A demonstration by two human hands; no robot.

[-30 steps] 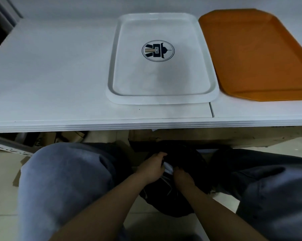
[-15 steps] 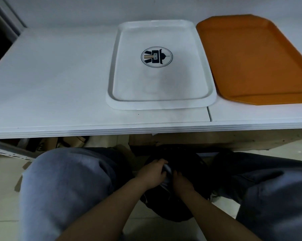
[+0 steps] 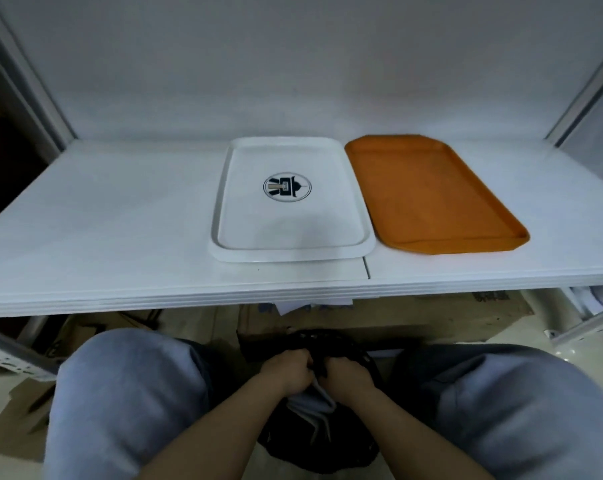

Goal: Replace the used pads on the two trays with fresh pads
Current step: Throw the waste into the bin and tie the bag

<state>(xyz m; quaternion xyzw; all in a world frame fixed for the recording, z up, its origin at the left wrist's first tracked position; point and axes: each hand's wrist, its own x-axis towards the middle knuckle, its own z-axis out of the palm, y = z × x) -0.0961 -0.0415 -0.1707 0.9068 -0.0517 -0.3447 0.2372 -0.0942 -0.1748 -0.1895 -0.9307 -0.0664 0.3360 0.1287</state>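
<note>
A white tray (image 3: 289, 249) with a round dark logo lies bare on the white table, and an orange tray (image 3: 431, 195) lies bare just to its right. Below the table edge, between my knees, sits a black bag (image 3: 331, 441). My left hand (image 3: 286, 374) and my right hand (image 3: 350, 375) are side by side at its mouth. Both are closed on a stack of pale grey-white pads (image 3: 314, 401), which sticks partly out of the bag. The fingertips are hidden in the bag's folds.
The white table (image 3: 120, 230) stretches left of the trays, with a seam near its front edge. A cardboard box (image 3: 431, 317) sits under it behind the bag, with white paper sticking out. Metal shelf rails stand at both sides. My grey-trousered knees flank the bag.
The view has tilted up, so the trays sit lower in the frame. My hands have drawn the pads further out of the black bag and closer to me.
</note>
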